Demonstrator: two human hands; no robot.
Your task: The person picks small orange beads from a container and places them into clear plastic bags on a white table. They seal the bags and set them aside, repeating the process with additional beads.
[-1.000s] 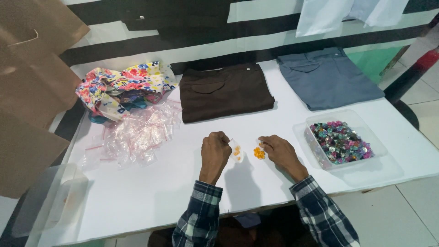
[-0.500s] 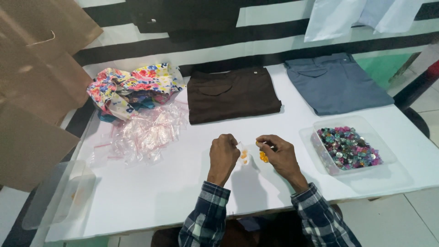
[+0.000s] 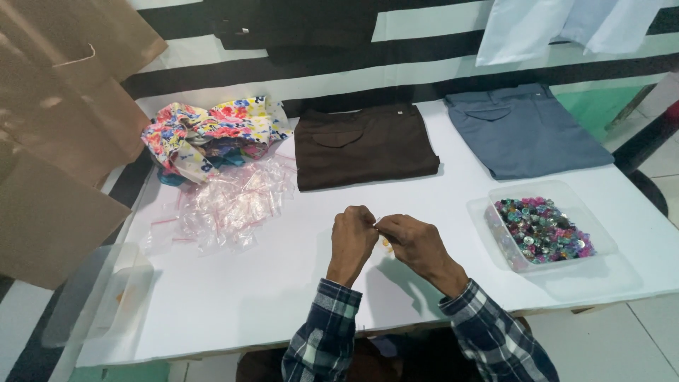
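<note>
Fingertips of left hand (image 3: 351,237) and right hand (image 3: 412,242) meet mid-table near the front edge, pinched together on a small clear bag (image 3: 385,240), likely with something orange inside; too small to be sure. Clear tub of mixed coloured buttons (image 3: 541,228) sits near the right edge. Heap of clear zip bags (image 3: 230,206) lies left of centre. Floral cloth (image 3: 209,134), folded brown trousers (image 3: 364,145) and grey trousers (image 3: 523,134) line the back edge of the white table (image 3: 247,290).
</note>
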